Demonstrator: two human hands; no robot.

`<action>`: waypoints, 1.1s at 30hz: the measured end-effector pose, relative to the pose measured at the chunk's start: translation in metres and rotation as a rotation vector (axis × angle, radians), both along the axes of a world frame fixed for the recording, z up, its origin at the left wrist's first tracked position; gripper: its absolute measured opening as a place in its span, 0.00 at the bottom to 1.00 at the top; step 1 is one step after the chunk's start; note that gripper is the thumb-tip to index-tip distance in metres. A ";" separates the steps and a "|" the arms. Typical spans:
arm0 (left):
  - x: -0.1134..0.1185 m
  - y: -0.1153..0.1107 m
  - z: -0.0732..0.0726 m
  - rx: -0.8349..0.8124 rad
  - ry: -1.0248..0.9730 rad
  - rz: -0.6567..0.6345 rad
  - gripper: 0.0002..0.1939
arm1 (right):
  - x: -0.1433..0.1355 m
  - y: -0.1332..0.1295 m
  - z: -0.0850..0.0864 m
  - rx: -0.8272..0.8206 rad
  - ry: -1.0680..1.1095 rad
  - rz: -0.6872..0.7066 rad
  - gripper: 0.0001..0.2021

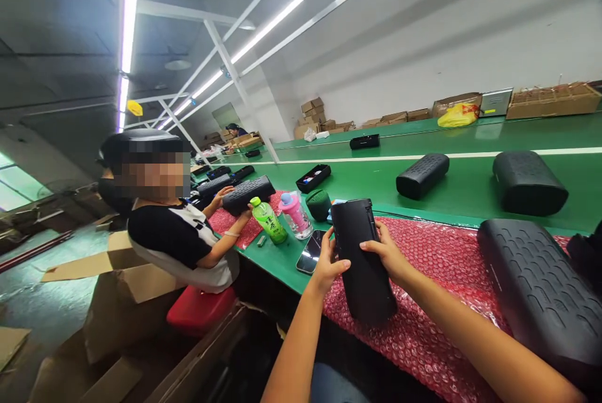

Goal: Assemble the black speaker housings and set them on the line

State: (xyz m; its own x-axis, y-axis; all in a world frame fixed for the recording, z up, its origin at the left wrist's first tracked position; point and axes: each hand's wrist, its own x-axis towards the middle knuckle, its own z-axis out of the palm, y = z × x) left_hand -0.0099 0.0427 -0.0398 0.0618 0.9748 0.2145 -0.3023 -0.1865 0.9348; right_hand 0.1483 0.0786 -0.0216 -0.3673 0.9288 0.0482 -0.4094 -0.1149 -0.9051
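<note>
I hold a long black speaker point(361, 259) with both hands over a sheet of red bubble wrap point(426, 321). My left hand point(326, 262) grips its left side with the thumb on the front. My right hand point(386, 254) clasps its right edge near the upper half. The speaker lies lengthwise, its near end resting on the bubble wrap. A second black speaker point(536, 293) lies on the bubble wrap to my right.
A phone point(311, 251), a green bottle point(268, 220), a pink cup point(295, 214) and a small green speaker point(318, 204) stand left of my hands. More black speakers point(422, 175) lie on the green conveyor point(470, 140). A seated co-worker point(172, 227) handles another speaker point(248, 193). Cardboard boxes point(552, 101) line the far side.
</note>
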 end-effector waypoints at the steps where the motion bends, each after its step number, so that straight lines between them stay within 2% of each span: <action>1: 0.003 -0.003 0.003 -0.005 0.015 0.021 0.52 | -0.001 -0.002 0.000 0.023 0.007 -0.008 0.36; 7: 0.027 -0.021 0.008 -0.007 0.051 0.158 0.55 | -0.008 -0.014 -0.001 0.178 0.039 -0.060 0.40; 12: 0.028 -0.023 0.008 -0.005 0.048 0.182 0.54 | -0.010 -0.018 -0.005 0.226 0.011 -0.135 0.39; 19: 0.030 -0.024 0.015 -0.029 0.046 0.142 0.59 | -0.010 -0.017 -0.007 0.263 0.017 -0.134 0.39; 26: 0.026 -0.030 0.024 -0.005 0.044 0.045 0.62 | 0.002 -0.016 -0.021 0.304 -0.034 -0.011 0.43; 30: 0.021 -0.031 0.021 0.016 0.068 0.005 0.65 | 0.005 -0.017 -0.026 0.380 -0.123 0.029 0.42; 33: 0.020 -0.030 0.016 0.042 0.071 0.020 0.65 | 0.005 -0.019 -0.031 0.333 -0.153 -0.022 0.43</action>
State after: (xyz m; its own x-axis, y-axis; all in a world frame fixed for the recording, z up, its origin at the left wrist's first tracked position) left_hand 0.0101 0.0122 -0.0239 0.0588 0.9662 0.2511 -0.2315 -0.2315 0.9449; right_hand 0.1534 0.0597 -0.0529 -0.3741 0.8791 0.2955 -0.2651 0.2039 -0.9424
